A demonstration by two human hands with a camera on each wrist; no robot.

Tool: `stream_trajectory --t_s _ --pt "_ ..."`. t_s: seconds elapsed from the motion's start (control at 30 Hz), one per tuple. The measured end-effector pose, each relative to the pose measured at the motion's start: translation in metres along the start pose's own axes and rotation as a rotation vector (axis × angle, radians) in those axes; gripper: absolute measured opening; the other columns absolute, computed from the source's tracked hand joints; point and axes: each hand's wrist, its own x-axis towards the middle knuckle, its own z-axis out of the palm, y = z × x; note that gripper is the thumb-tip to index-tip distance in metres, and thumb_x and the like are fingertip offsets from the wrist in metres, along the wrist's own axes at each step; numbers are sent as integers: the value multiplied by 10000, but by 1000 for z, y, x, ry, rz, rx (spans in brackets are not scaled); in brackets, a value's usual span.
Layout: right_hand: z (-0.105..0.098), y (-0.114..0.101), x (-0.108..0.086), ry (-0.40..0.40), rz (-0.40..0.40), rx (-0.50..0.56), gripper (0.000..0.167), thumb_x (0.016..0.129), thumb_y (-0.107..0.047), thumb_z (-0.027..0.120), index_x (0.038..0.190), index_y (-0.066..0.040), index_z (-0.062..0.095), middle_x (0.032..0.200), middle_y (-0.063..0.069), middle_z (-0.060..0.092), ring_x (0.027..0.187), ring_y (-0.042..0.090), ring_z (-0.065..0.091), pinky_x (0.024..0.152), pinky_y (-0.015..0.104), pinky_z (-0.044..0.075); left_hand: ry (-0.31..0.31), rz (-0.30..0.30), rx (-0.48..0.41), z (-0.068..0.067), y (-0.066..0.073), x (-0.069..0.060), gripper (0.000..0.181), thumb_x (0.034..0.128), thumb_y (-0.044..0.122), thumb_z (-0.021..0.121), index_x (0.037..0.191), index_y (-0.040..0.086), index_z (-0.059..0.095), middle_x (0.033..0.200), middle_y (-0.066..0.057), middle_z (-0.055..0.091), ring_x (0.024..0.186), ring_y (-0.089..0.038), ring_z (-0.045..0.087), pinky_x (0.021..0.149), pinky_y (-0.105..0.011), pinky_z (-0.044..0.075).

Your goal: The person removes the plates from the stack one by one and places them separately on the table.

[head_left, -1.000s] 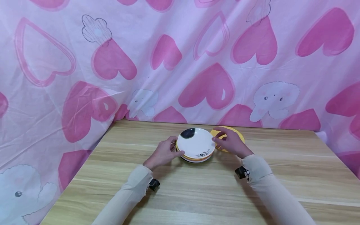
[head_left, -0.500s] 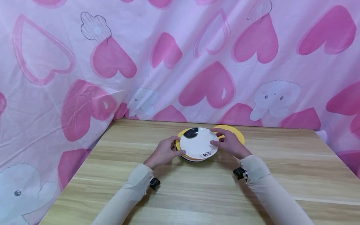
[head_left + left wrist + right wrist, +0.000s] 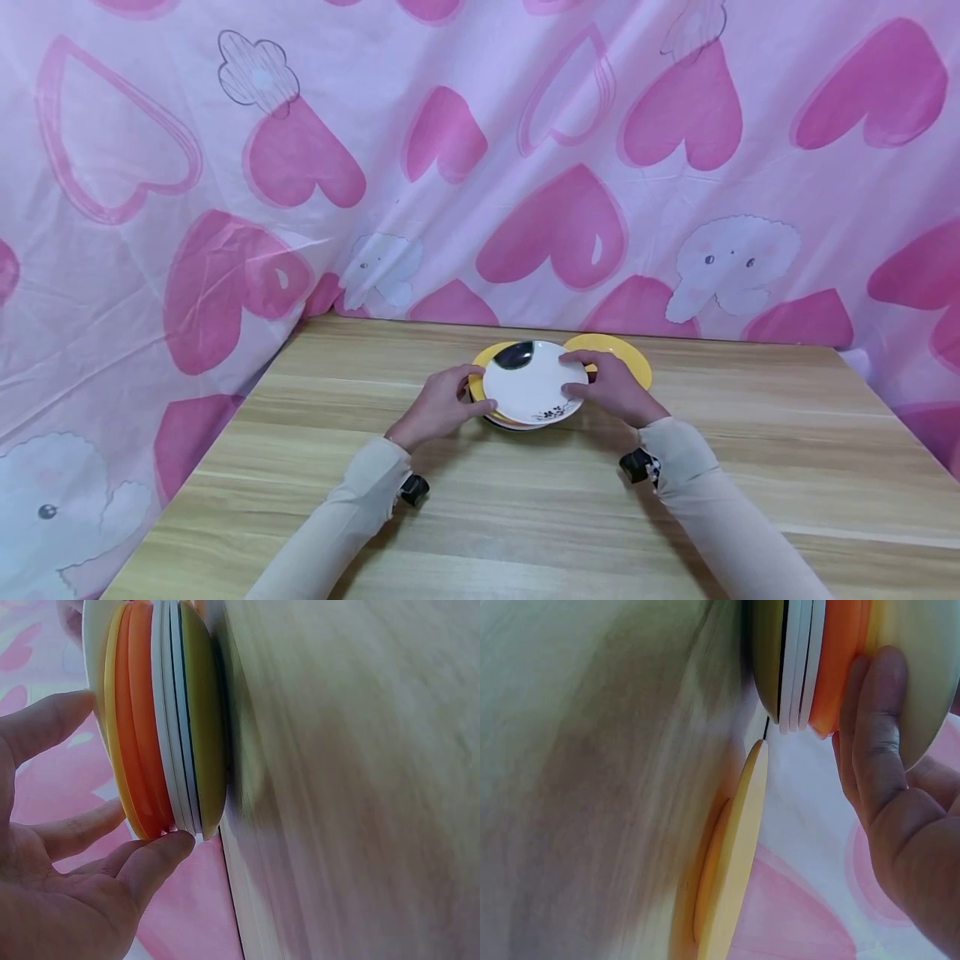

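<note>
A white plate (image 3: 528, 383) with a black patch and a small flower print tops a stack, shifted right over a yellow plate (image 3: 477, 388). The left wrist view shows orange (image 3: 142, 727), white (image 3: 166, 727) and olive (image 3: 204, 727) plates stacked beneath. My left hand (image 3: 438, 406) touches the left side of the stack, thumb and fingers spread along the rims. My right hand (image 3: 617, 387) grips the white plate's right edge; in the right wrist view its fingers (image 3: 881, 727) lie against the plate's underside (image 3: 919, 682).
A separate yellow plate (image 3: 633, 358) lies on the wooden table (image 3: 517, 517) behind my right hand, just right of the stack. A pink curtain (image 3: 450, 217) with hearts hangs along the table's back and left edges.
The top white plate has moved right off the stack's centre, uncovering more of the yellow plate under it. My right hand has taken hold of its edge; my left hand has barely moved.
</note>
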Motion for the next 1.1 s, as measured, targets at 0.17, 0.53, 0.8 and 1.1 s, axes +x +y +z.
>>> stream_trajectory --t_s 0.17,0.53,0.8,1.1 --pt "2 0 -2 6 -9 16 508 876 -129 727 1351 10 607 1447 271 527 1134 365 665 928 380 590 1 -3 11 -1 0 -1 591 865 296 791 1348 15 597 1257 -117 669 1026 -188 572 931 -357 543" --pt "2 3 -1 47 36 62 484 891 -105 699 1363 -38 614 1492 223 499 1202 374 630 976 414 576 -12 -17 8 -2 0 -3 611 855 276 805 1362 12 589 1362 -153 630 1188 -245 598 1059 -418 519" --pt "0 5 -3 61 64 94 479 895 -100 701 1364 -57 618 1515 204 473 1231 377 601 971 387 577 -15 -15 4 -2 2 -2 624 851 255 809 1370 -2 576 1391 -174 609 1265 -278 584 1092 -428 496" --pt "-5 10 -3 54 59 111 483 893 -69 697 1368 -51 614 1511 187 495 1141 293 596 789 184 531 -17 -26 -1 -2 2 -1 637 846 239 813 1376 -13 568 1407 -184 598 1296 -290 574 1105 -429 487"
